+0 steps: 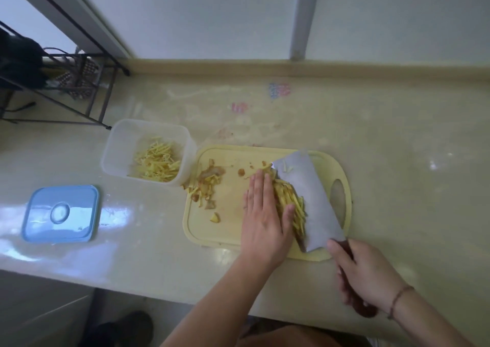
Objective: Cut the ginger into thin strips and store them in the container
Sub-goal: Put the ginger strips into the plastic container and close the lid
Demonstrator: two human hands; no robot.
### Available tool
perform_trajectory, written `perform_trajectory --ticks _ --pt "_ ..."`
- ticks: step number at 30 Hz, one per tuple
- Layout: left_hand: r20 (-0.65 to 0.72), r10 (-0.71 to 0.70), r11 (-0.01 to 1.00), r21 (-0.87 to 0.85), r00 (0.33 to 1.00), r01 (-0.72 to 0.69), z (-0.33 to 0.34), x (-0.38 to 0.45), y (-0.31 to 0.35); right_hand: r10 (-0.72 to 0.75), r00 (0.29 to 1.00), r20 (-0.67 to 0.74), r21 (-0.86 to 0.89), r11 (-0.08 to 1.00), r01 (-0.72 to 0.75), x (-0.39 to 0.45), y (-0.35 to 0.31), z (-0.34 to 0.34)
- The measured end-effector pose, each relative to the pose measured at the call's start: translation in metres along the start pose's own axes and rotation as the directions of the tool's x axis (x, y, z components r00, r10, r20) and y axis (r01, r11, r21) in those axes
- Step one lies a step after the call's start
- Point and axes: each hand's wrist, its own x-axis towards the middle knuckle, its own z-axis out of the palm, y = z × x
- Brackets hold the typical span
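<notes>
Right hand (368, 275) grips the cleaver (307, 200) handle. Left hand (265, 214), fingers straight, presses ginger strips (290, 206) against the tilted blade on the cutting board (228, 230).

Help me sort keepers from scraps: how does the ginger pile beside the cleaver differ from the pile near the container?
The pile beside the cleaver is mostly pale yellow strips; the pile near the container is mostly brownish peel with a few strips mixed in. The first is pressed between the left hand and the cleaver blade; the second lies loose and untouched. The first is a long ridge; the second is scattered. Both sit on the cutting board.
</notes>
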Motion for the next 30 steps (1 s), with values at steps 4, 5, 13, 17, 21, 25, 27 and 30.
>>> perform_trajectory --ticks 4,5,13,17,21,25,27,30 --pt "-0.026 0.053 0.995 -0.082 0.998 -0.055 0.008 0.005 0.010 -0.045 0.996 0.077 -0.035 0.998 0.048 0.001 -0.008 0.018" --pt "-0.041 0.054 0.995 -0.085 0.998 -0.058 0.009 0.006 0.011 -0.051 0.995 0.087 -0.036 0.998 0.055 0.001 -0.008 0.020" --pt "-0.063 0.069 0.995 -0.065 0.996 -0.074 0.015 0.006 0.018 -0.053 0.994 0.098 0.203 0.979 0.032 -0.007 0.000 0.014" --pt "-0.042 0.100 0.992 -0.074 0.994 -0.103 0.020 0.008 0.035 -0.043 0.996 0.079 0.290 0.957 0.019 -0.015 0.004 0.004" --pt "-0.044 0.106 0.990 -0.086 0.993 -0.109 0.012 0.011 0.043 -0.069 0.995 0.066 0.313 0.949 0.045 -0.019 0.000 -0.004" --pt "-0.113 0.104 0.988 -0.103 0.988 -0.115 -0.020 0.023 0.048 -0.115 0.991 0.073 0.331 0.940 0.085 -0.024 -0.028 -0.006" --pt "-0.147 0.100 0.987 -0.109 0.984 -0.116 -0.045 0.032 0.049 -0.154 0.985 0.076 0.336 0.934 0.120 -0.026 -0.052 -0.004" --pt "-0.255 0.108 0.988 -0.077 0.961 -0.132 -0.088 0.050 0.036 -0.249 0.962 0.115 0.311 0.928 0.203 -0.022 -0.096 0.004"
